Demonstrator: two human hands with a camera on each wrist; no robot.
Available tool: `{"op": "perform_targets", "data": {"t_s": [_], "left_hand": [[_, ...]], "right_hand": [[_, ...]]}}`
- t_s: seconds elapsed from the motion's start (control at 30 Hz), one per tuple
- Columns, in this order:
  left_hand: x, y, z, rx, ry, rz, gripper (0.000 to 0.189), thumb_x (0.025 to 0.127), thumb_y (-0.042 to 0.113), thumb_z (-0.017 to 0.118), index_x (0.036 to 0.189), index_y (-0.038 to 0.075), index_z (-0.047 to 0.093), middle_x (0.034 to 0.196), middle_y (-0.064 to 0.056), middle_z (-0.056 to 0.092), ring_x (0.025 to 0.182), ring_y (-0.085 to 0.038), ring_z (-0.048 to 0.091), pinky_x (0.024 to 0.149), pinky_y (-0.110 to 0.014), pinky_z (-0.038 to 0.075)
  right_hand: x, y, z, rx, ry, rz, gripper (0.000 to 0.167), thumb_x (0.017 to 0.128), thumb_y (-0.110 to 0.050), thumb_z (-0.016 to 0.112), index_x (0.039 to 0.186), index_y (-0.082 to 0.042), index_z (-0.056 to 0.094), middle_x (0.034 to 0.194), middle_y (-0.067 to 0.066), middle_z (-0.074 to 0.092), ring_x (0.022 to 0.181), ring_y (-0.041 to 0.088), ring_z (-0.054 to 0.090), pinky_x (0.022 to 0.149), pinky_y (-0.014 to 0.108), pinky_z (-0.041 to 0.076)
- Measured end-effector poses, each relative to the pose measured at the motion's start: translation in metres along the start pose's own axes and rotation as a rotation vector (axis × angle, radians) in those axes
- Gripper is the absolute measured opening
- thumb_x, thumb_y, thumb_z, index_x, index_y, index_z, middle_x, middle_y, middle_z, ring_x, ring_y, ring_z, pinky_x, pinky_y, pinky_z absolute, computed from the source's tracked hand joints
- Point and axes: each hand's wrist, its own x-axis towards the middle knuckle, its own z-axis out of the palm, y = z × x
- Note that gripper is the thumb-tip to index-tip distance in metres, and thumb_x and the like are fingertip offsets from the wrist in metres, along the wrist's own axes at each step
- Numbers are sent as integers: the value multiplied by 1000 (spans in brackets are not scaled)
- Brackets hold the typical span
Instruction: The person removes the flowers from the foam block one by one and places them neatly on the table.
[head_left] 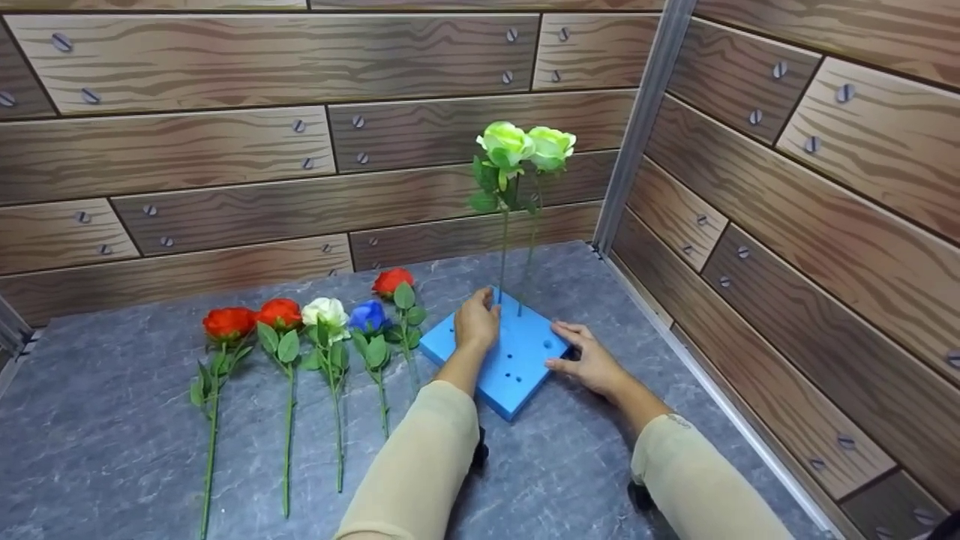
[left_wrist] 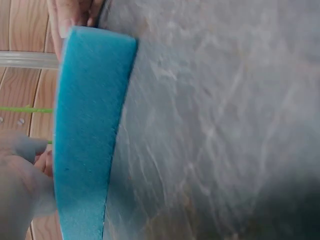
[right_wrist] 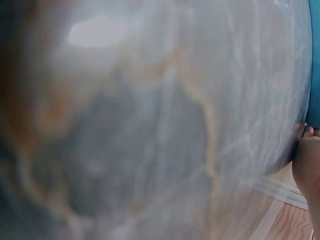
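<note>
A blue foam block (head_left: 491,382) with small holes in its top lies cornerwise on the table. Two pale green artificial roses (head_left: 506,144) stand upright in it, their thin stems (head_left: 503,247) entering near the far corner. My left hand (head_left: 478,321) reaches across the block and grips its far left edge, the thumb close beside one stem. In the left wrist view the block's near side (left_wrist: 92,130) hides part of that grip. At the right corner, my right hand (head_left: 592,364) holds the block with thumb and fingers spread along the edge.
Left of the block lie several artificial flowers: red roses (head_left: 229,322), a white rose (head_left: 325,315) and a blue rose (head_left: 368,316), most with stems toward me. Wood-patterned walls (head_left: 225,161) close off the back and right, meeting at a metal corner post (head_left: 637,127).
</note>
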Motion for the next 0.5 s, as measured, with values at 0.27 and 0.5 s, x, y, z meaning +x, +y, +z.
{"op": "perform_targets", "data": {"t_s": [0.27,0.5], "left_hand": [[0,1,1,18,82,32,31,111,28,64,139,18,75,130,-5,79,118,-26,75,101,-40,61],[8,-1,6,139,141,72,29,109,33,66,134,22,79,130,-2,81,115,-23,77,94,-41,64]], "right_hand": [[1,-2,0,23,-14,-26,79,102,-19,78,168,-4,37,174,22,26,166,50,17,134,64,27],[0,0,0,6,0,-2,80,101,-22,79,168,-6,38,174,20,28,167,47,17,136,63,23]]}}
